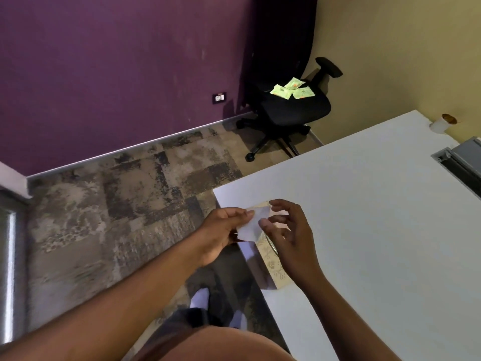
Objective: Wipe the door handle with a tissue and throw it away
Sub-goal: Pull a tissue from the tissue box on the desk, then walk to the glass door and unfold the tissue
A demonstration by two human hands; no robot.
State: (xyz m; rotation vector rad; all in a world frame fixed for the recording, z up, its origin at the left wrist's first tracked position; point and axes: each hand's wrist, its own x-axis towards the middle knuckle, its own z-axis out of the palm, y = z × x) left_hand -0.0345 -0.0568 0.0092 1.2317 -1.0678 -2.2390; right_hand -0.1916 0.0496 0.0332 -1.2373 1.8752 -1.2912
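Note:
A white tissue [251, 226] is held above the near corner of the white table [377, 217]. My left hand [221, 234] pinches its left edge between thumb and fingers. My right hand [289, 235] hovers at the tissue's right side with fingers spread and a fingertip touching it. Under the hands a patterned beige tissue box [273, 267] lies at the table's edge. No door handle is visible; a glass door frame [10, 269] shows at the far left.
A black office chair [289, 105] with green packets [292, 90] on its seat stands in the far corner. A white paper cup [442, 123] lies tipped at the table's far edge. Patterned carpet [117, 217] covers the floor to the left.

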